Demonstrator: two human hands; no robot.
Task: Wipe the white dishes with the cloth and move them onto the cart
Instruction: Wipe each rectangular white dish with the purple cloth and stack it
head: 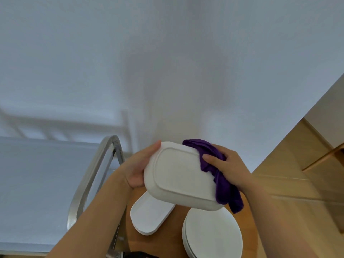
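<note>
While the left hand [136, 171] grips the upturned white dish [179, 176] by its rim, right-hand fingers [211, 158] pinch the soft purple cloth [220, 175]; the dish looks rigid, smooth, breakable.

Plain white wall [167, 53] fills the upper view, evenly lit, with a faint shadow of rails low on the left. Pale wood panelling [307, 174] slants in on the right. Below, a round wooden bench [175, 229] shows brown between what it carries.
</note>
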